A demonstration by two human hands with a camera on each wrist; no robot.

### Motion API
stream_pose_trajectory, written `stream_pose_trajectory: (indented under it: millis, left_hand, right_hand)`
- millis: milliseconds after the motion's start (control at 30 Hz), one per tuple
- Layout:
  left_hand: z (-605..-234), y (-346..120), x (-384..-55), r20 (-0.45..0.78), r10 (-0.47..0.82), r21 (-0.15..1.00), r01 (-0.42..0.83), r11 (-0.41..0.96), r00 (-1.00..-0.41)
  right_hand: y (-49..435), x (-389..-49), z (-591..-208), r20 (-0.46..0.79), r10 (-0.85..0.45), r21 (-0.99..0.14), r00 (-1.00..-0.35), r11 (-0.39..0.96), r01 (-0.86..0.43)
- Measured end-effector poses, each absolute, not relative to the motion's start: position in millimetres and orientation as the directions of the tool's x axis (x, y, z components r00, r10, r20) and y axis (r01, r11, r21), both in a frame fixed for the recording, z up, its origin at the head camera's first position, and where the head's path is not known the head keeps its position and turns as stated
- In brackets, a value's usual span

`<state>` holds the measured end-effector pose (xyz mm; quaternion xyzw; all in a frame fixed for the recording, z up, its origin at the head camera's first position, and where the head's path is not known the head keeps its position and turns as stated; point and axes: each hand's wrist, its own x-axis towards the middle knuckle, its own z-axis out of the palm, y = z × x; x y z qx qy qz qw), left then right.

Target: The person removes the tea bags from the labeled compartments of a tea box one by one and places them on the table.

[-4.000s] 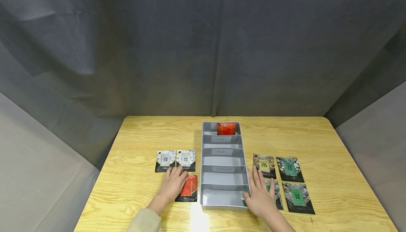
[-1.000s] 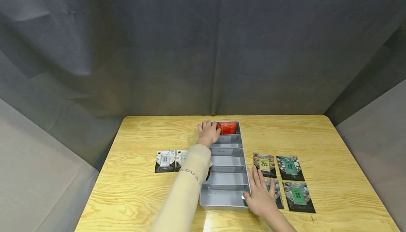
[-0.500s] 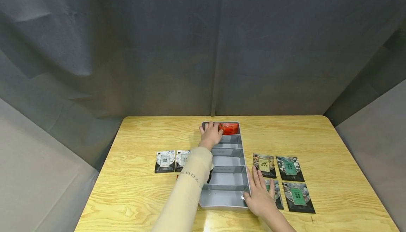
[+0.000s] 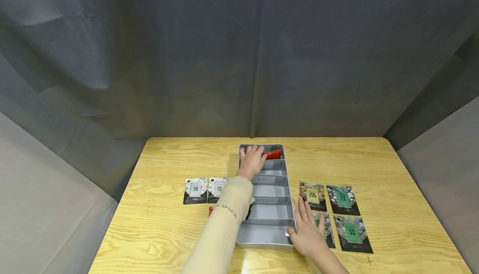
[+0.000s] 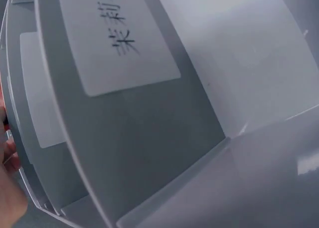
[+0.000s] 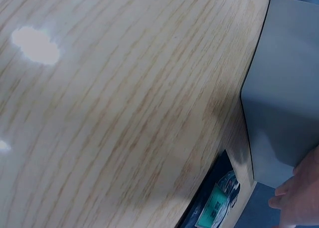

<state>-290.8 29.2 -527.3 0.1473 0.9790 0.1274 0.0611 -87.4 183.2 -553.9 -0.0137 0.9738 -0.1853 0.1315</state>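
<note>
A long grey divided box (image 4: 265, 234) stands on the table, split into several labelled compartments. My left hand (image 4: 252, 161) reaches into its farthest compartment, its fingers curled at a red tea sachet (image 4: 275, 154) that leans there; the grip is partly hidden. In the left wrist view only a bit of the left hand (image 5: 10, 188) shows, beyond the dividers and a handwritten label (image 5: 119, 43). My right hand (image 4: 308, 232) rests against the box's near right side with fingers straight, partly over a green-labelled tea sachet (image 4: 329, 230). The right wrist view shows this hand (image 6: 301, 195) touching the box wall.
Two white tea sachets (image 4: 195, 191) lie left of the box. A red corner of another sachet (image 4: 211, 211) peeks from under my left sleeve (image 4: 224, 220). Right of the box lie a yellow-labelled sachet (image 4: 312, 196) and green-labelled ones (image 4: 351, 233). A dark curtain (image 4: 202, 78) hangs behind the table.
My left hand has gone from the red sachet on the table to the far compartment, then slightly right. The red sachet there has shifted right and tilted. My right hand stays put.
</note>
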Motion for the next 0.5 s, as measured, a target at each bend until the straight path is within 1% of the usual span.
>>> stream_pose_trajectory:
  millis: [133,300,400,500]
  left_hand:
    - [-530.9,31.0,-290.2,-0.034,0.343,0.179,0.332,0.926,-0.939]
    - [-531.0,26.6,-291.8,0.076,0.390,0.099,0.396,0.913,-0.918]
    - [-527.0,19.2,-294.2,0.159,0.413,0.074,0.428,0.901,-0.897]
    - [-521.1,10.1,-297.6,0.263,0.421,0.080,0.454,0.887,-0.868]
  right_hand:
    - [183.2,-88.1,-555.0,-0.248,-0.076,-0.365,-0.966,0.931,0.021]
    - [182.1,-89.3,-555.3,-0.243,-0.081,-0.367,-0.967,0.930,0.015]
    - [181.6,-89.8,-555.3,-0.242,-0.084,-0.369,-0.967,0.930,0.012]
    - [181.9,-90.5,-555.5,-0.239,-0.085,-0.372,-0.967,0.928,0.010]
